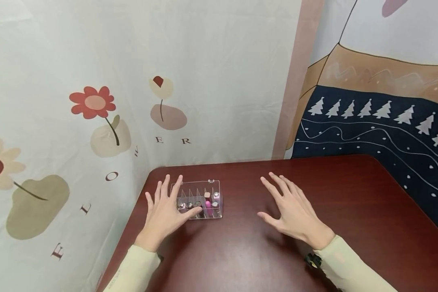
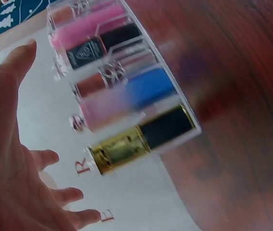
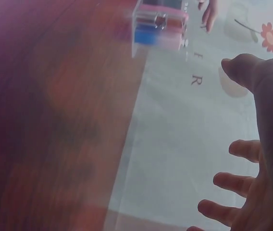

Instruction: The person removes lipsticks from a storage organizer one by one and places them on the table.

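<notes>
A see-through compartment box (image 1: 220,202) stands on the table's left part, holding lip gloss and lipstick tubes in its front row and at its right end. My left hand (image 1: 164,217) hovers at the box's left side, fingers spread and thumb overlapping its front in the head view. Nothing is in it. The left wrist view shows a gold-and-black tube (image 2: 122,149), a pink tube with a blue end (image 2: 151,89), a black tube (image 2: 86,53) and a bright pink tube (image 2: 88,26). My right hand (image 1: 297,211) is held over the table, right of the box, empty with fingers spread.
The dark red table (image 1: 241,251) has its back edge against a pale curtain (image 1: 222,81) printed with flowers and letters. To the right hangs a dark cloth (image 1: 368,125) with white trees. A dark band (image 1: 313,260) sits at my right wrist.
</notes>
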### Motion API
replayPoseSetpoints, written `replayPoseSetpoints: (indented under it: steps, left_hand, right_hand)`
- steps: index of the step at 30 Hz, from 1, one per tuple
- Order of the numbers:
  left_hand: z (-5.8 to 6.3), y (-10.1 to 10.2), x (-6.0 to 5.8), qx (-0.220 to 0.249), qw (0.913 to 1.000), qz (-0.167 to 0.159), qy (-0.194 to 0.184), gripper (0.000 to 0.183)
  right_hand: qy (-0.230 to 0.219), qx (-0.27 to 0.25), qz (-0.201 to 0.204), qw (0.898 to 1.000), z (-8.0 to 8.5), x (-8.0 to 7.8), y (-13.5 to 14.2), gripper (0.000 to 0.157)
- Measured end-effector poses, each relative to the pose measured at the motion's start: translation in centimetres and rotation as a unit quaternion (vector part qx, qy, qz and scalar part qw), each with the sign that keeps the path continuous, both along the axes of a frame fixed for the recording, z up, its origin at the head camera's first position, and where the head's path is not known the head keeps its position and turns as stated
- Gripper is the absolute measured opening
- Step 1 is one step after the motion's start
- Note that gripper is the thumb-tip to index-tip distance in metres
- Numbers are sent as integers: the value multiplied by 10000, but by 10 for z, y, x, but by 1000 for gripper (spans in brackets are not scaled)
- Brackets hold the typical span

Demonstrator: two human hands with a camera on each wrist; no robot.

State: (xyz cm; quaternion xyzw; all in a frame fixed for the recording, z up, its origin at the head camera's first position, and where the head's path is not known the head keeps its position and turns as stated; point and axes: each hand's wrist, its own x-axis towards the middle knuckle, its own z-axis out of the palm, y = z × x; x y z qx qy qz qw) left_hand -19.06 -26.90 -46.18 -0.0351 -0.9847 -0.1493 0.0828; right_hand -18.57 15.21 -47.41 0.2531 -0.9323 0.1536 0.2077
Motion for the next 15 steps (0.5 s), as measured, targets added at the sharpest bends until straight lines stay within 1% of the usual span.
replayPoseSetpoints:
  steps: [7, 9, 15]
  left_hand:
    - [-5, -14, -3, 146, 9997, -175, -110, 139]
    - [-6, -18, -4, 257, 9993, -201, -158, 141]
    - [-9, -23, -5, 569, 9975, -245, -351, 136]
  right_hand:
    - [-29, -36, 248, 9997, 7, -3, -25, 105]
    - [-11, -42, 319, 9995, 8, -5, -31, 104]
    - [-79, -9, 555, 9984, 7, -9, -50, 102]
